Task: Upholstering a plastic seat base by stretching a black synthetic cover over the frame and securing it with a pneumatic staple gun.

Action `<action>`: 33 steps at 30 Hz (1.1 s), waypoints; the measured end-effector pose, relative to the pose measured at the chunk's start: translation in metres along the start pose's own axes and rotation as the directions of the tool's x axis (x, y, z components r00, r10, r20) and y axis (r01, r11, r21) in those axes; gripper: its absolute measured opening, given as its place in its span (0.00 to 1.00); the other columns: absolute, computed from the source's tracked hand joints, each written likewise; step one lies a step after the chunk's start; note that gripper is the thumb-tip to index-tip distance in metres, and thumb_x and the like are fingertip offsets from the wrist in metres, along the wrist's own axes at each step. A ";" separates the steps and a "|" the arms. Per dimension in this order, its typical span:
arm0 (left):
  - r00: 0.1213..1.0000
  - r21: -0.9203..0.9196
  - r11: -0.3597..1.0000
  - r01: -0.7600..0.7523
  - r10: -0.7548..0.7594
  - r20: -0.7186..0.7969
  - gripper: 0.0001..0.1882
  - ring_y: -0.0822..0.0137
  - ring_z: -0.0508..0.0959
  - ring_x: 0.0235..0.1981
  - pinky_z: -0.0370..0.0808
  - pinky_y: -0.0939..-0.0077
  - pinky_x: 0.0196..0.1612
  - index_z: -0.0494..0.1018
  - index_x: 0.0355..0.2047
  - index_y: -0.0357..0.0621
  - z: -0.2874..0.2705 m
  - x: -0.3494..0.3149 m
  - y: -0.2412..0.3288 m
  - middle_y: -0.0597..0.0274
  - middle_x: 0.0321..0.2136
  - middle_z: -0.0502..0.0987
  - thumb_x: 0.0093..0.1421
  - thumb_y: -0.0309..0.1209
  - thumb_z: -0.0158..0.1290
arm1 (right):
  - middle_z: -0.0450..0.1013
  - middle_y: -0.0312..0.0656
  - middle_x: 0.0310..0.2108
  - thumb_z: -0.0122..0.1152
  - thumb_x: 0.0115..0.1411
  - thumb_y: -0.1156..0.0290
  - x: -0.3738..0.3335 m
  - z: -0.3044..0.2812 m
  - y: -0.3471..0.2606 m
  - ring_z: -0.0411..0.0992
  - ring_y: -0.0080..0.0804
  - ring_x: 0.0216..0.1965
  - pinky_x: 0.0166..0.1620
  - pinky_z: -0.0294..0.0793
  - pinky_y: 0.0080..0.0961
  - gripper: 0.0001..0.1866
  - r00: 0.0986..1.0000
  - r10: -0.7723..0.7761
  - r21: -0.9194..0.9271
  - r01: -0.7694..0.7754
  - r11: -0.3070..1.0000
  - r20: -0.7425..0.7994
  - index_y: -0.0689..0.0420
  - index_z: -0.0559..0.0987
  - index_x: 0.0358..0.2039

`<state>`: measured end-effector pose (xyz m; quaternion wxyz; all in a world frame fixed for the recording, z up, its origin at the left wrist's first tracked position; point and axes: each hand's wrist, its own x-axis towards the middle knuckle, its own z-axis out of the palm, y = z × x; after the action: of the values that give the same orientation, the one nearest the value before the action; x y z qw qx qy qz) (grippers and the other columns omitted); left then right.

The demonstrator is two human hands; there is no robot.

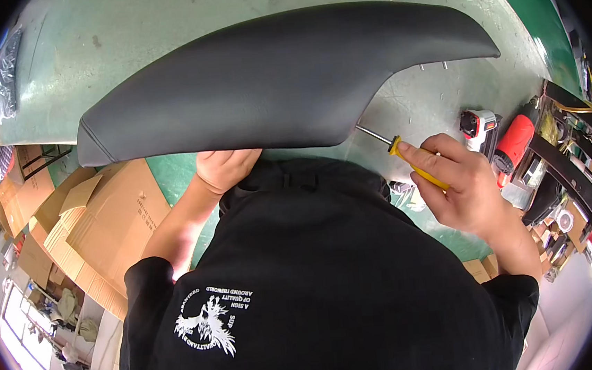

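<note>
By the green worktop's (124,31) near edge, the right hand (461,184) grips a yellow-handled screwdriver (396,146); slipping could scratch the curved black leatherette pad (267,83) hiding the left hand's (228,168) grip.

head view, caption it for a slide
Right hand holds a yellow-handled metal screwdriver at a long curved black leather-like panel, left hand at its near edge.
</note>
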<state>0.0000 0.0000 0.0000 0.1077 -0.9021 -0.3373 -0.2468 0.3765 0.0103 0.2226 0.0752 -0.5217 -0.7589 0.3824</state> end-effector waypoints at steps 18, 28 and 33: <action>0.990 0.212 0.977 -0.024 -0.007 0.141 0.27 0.60 0.78 0.51 0.73 0.60 0.63 0.82 0.59 0.47 -0.007 0.013 0.001 0.69 0.51 0.81 0.60 0.36 0.49 | 0.75 0.41 0.34 0.69 0.53 0.79 -0.008 0.019 0.031 0.75 0.39 0.23 0.26 0.77 0.35 0.28 0.916 -0.400 -0.589 0.311 0.746 -0.023 0.52 0.84 0.57; 0.991 0.185 0.982 -0.020 -0.005 0.135 0.37 0.58 0.76 0.54 0.73 0.57 0.64 0.80 0.61 0.44 -0.013 0.028 0.006 0.62 0.55 0.79 0.48 0.38 0.54 | 0.74 0.40 0.30 0.66 0.56 0.82 -0.014 0.040 0.042 0.74 0.41 0.23 0.27 0.76 0.35 0.25 0.969 -0.129 -0.004 0.131 0.991 -0.210 0.51 0.86 0.55; 0.995 0.218 0.976 -0.023 0.000 0.105 0.34 0.61 0.78 0.50 0.73 0.63 0.60 0.82 0.58 0.46 -0.014 0.028 0.006 0.66 0.50 0.81 0.50 0.41 0.50 | 0.75 0.42 0.33 0.68 0.56 0.82 0.000 0.014 0.046 0.74 0.38 0.25 0.28 0.75 0.33 0.25 0.977 -0.196 -0.117 0.186 0.976 -0.088 0.53 0.86 0.55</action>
<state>0.0173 0.0057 0.0264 0.1900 -0.8982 -0.3625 -0.1601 0.4028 0.0106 0.1827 0.1209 -0.4679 -0.8205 0.3052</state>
